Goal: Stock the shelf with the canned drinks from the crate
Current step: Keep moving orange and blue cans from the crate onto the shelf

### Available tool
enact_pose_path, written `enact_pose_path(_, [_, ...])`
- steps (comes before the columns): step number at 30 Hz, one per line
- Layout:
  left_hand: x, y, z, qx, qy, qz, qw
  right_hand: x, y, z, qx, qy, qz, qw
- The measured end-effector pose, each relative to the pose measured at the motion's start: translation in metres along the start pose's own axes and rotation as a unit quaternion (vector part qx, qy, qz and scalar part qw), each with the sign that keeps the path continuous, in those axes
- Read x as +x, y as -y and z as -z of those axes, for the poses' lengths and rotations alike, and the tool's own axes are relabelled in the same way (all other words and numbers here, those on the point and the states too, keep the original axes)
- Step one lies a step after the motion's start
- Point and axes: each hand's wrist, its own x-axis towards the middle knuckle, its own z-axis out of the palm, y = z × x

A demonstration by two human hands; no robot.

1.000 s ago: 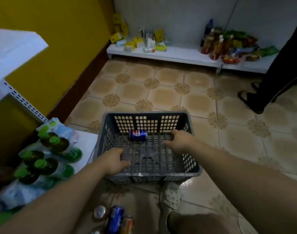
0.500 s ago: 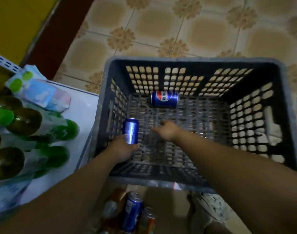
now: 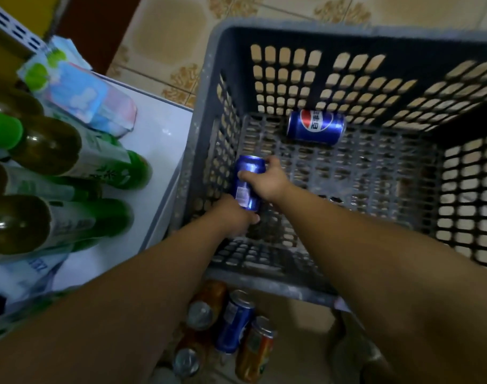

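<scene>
One can (image 3: pixel 247 198) (left hand (image 3: pixel 232 218), right hand (image 3: pixel 268 182))

Dim indoor light with a warm yellow cast; the source is not in view. The crate (image 3: pixel 209 106) is dark inside, its far wall near black, and the holes glow with lit floor tiles (image 3: pixel 164 31). Soft highlights sit on the green bottles (image 3: pixel 48 145) and the lying can (image 3: pixel 314 128). There is a faint sheen on the blue can (image 3: pixel 248 176) gripped by the left hand (image 3: pixel 234 217) and right hand (image 3: pixel 270 181). The white shelf (image 3: pixel 159 139) is the brightest patch. Forearms near the lens are soft. The floor cans (image 3: pixel 234 322) are shadowed and smeared. Strong wide-angle bend: the crate rim curves and the edges stretch. Grainy, with slight motion blur.
</scene>
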Motion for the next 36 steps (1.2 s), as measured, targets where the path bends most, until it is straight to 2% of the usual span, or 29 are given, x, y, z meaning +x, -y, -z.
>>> enact_pose_path(4, [-0.05, -0.034, 0.003, -0.137, 0.009, -0.047, 0.989, -0.049, 0.018, 0.051, 0.153, 0.008, 0.006, 0.988])
enact_pose_path(8, [-0.128, -0.076, 0.003, -0.3, 0.045, -0.088, 0.949, -0.131, 0.044, 0.093, 0.341, 0.065, -0.015, 0.938])
enact_pose_path(15, [-0.291, -0.101, 0.015, -0.371, 0.037, -0.189, 0.909, -0.29, 0.085, 0.124, 0.341, 0.048, 0.131, 0.93])
enact_pose_path(19, [-0.386, -0.096, 0.023, -0.389, 0.044, -0.235, 0.89, -0.39, 0.109, 0.126, 0.382, 0.075, 0.222, 0.894])
enact_pose_path(24, [-0.494, -0.075, 0.04, -0.337, 0.012, -0.336, 0.879, -0.515, 0.141, 0.103, 0.216, 0.081, 0.35, 0.908])
enact_pose_path(27, [-0.56, -0.055, 0.056, -0.3, -0.072, -0.381, 0.871, -0.581, 0.163, 0.08, 0.119, 0.106, 0.416, 0.895])
enact_pose_path(31, [-0.635, -0.002, 0.085, -0.282, -0.243, -0.398, 0.839, -0.661, 0.187, 0.025, -0.032, 0.177, 0.475, 0.862])
enact_pose_path(33, [-0.666, 0.03, 0.1, -0.285, -0.295, -0.399, 0.82, -0.698, 0.196, -0.01, -0.086, 0.193, 0.511, 0.833])
enact_pose_path(36, [-0.707, 0.079, 0.12, -0.285, -0.345, -0.39, 0.805, -0.739, 0.197, -0.064, -0.109, 0.229, 0.551, 0.795])
